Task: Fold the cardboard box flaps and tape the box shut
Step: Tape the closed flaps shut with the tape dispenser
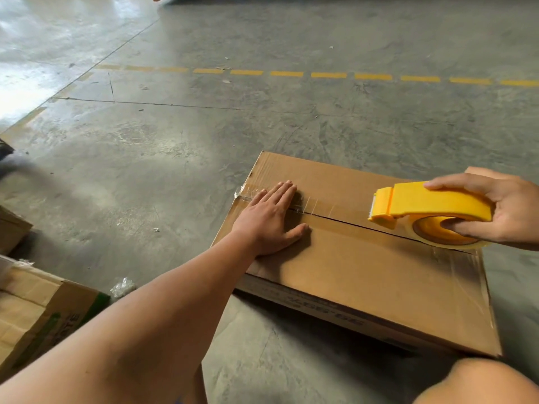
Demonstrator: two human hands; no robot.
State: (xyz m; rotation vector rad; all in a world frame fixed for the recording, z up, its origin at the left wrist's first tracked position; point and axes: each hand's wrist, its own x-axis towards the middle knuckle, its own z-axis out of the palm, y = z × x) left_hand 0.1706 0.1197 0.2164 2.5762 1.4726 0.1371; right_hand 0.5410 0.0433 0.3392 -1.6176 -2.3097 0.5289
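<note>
Left hand [269,220] flat on box [364,275]; right hand [501,208] grips yellow tape dispenser [423,204].

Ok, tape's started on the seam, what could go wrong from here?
1. The dispenser sits above the box, held by the right hand, while the seam ahead looks untaped; the tape could wrinkle or drift off it.
2. The left hand lies flat across the seam; if it lifts, the flaps may spring apart.
</note>
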